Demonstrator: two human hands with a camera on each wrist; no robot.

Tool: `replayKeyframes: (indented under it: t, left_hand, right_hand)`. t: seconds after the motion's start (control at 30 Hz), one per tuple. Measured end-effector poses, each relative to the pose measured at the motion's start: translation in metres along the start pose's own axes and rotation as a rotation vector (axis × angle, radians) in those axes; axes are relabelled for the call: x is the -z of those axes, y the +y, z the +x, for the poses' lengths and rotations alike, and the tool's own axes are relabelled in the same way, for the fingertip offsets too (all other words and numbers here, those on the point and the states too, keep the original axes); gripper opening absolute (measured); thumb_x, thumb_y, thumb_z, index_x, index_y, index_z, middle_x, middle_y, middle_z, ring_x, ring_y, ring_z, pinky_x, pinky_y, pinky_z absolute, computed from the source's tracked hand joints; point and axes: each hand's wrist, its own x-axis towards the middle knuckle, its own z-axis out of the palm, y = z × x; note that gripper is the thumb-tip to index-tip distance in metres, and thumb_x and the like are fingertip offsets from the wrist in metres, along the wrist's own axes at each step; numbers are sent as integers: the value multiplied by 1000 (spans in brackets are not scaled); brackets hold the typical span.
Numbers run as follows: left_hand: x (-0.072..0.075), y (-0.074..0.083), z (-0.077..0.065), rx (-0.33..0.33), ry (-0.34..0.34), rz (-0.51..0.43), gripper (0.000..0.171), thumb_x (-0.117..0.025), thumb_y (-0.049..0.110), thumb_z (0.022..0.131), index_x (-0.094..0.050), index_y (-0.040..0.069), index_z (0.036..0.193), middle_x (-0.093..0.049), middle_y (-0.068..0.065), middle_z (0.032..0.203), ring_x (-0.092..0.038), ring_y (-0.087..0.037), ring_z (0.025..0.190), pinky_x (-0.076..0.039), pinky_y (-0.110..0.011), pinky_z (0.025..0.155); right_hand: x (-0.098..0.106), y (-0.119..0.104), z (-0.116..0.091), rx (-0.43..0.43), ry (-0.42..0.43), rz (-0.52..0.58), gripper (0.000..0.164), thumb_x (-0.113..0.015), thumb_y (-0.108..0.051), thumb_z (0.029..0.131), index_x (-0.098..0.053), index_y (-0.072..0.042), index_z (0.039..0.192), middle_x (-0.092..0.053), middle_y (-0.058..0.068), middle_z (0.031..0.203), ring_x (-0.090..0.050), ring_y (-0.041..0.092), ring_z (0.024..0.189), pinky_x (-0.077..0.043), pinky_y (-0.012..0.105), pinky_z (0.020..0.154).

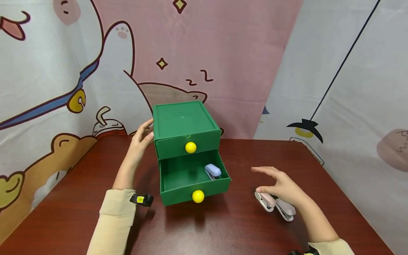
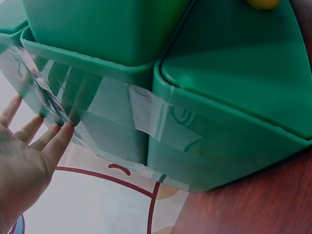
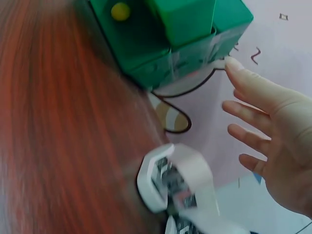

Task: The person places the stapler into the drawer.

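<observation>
A green two-tier drawer box (image 1: 183,120) stands on the table, its upper drawer closed and its lower drawer (image 1: 176,196) pulled out. Inside that drawer, toward the right, lies a light blue stapler (image 1: 213,170). My left hand (image 1: 140,140) has its fingertips at the box's left side, fingers extended against clear tape (image 2: 117,112) in the left wrist view. Over on the right, a pink stapler (image 1: 267,202) and a grey stapler (image 1: 286,209) lie side by side. Just above them hovers my right hand (image 1: 283,186), thumb and fingers spread apart, holding nothing.
Yellow round knobs (image 1: 198,196) stick out from the drawer fronts. The dark red-brown wooden table (image 1: 242,226) carries everything. Behind it hangs a cartoon-printed cloth (image 1: 236,71).
</observation>
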Motion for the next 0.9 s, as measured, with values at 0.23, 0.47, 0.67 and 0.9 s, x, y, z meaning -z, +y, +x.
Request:
replayKeyframes:
  t: [0.23, 0.47, 0.67, 0.9]
  left_hand:
    - [0, 1, 1, 1, -10, 3, 51, -44, 19, 101, -33, 12, 150, -32, -12, 150, -30, -27, 137, -27, -56, 103]
    - [1, 1, 0, -1, -23, 4, 51, -43, 19, 101, -31, 12, 150, -30, -11, 152, -29, -28, 138, -26, -56, 104]
    - [1, 0, -1, 0, -20, 6, 51, -43, 15, 101, -31, 11, 150, -29, -11, 152, -28, -30, 138, -25, -57, 104]
    - [0, 0, 0, -3, -14, -1, 51, -44, 19, 101, -32, 10, 150, -30, -15, 151, -28, -32, 138, -25, -57, 103]
  right_hand:
    - [4, 19, -12, -7, -75, 0, 61, -79, -22, 79, -56, -12, 135, -49, 6, 133, -40, 10, 120, -35, 61, 92]
    - [5, 33, -20, 2, -104, -44, 66, -81, -30, 76, -56, -11, 134, -50, 4, 132, -38, 8, 118, -37, 49, 92]
    - [4, 39, -24, 23, -132, -68, 67, -82, -32, 73, -58, -12, 132, -51, 7, 132, -37, 16, 119, -23, 61, 89]
    - [8, 40, -25, -37, -217, -38, 68, -82, -31, 75, -56, -10, 134, -45, 16, 134, -40, 29, 119, -44, 33, 85]
